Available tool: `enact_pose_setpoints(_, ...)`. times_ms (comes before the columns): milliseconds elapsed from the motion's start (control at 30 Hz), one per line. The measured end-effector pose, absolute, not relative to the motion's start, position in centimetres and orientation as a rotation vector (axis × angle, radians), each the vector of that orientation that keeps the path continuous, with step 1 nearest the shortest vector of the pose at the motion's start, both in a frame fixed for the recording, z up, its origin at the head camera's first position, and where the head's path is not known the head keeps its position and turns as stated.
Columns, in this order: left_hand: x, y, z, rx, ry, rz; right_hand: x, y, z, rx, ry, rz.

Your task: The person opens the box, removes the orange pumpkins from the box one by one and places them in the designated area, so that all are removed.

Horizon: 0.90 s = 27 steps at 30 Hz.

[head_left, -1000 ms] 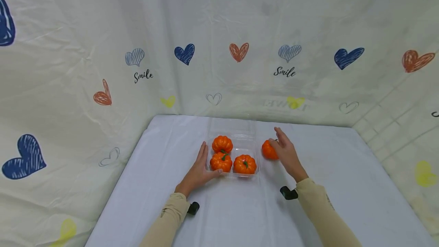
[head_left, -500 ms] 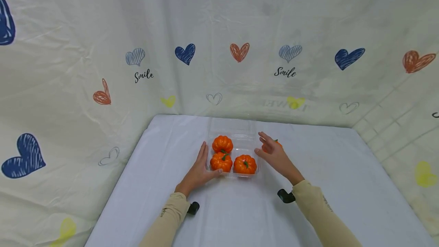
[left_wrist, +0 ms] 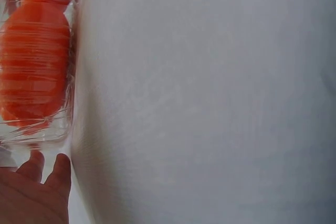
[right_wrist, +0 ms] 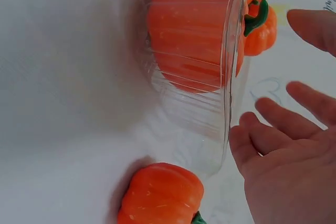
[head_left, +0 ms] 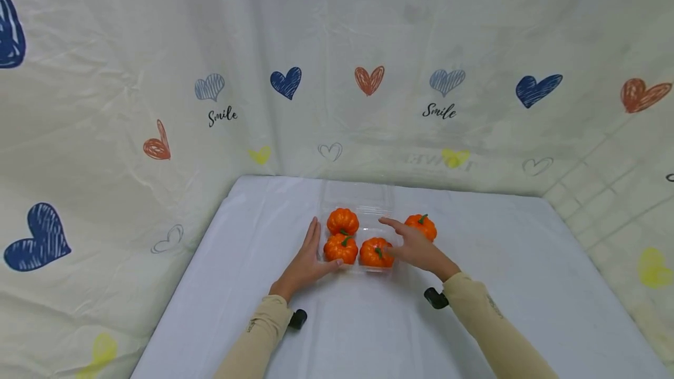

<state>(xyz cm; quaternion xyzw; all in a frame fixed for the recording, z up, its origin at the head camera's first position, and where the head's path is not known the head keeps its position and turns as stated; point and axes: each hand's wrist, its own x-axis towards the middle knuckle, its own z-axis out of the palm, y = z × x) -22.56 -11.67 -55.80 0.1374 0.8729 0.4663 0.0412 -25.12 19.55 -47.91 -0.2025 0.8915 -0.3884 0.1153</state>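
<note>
A clear plastic container [head_left: 375, 270] holds three small orange pumpkins with green stems: a back-left pumpkin [head_left: 342, 221], a front-left one [head_left: 339, 248] and a front-right one [head_left: 375, 251]. My left hand [head_left: 302, 266] rests along the container's left side, fingers straight and thumb at the front edge. Over the right side, my right hand [head_left: 419, 248] is spread with nothing in its grasp; its fingertips partly cover the front-right pumpkin. Whether they touch it cannot be told. Another pumpkin [head_left: 423, 226] lies outside, just beyond the right hand. In the right wrist view, the fingers [right_wrist: 286, 119] are beside the rim.
The container's clear lid [head_left: 355, 195] is folded back behind it. A white cloth [head_left: 505, 244] covers the table. A curtain [head_left: 337, 34] printed with hearts hangs behind and at both sides.
My right hand has moved left from the loose pumpkin to over the container's right side, leaving that pumpkin outside in plainer view. The left hand has stayed in place.
</note>
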Motion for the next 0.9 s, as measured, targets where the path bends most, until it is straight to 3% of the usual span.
enact_pose_setpoints(500,-22.8,-11.6,-56.3,0.415,2.67,1.439,-25.8,18.2,-48.0,-0.681,2.565,-0.782)
enact_pose_setpoints(900,-23.1,-11.6,-56.6,0.43,2.678,1.43,-26.1,17.8,-49.0,-0.697,2.579,-0.777)
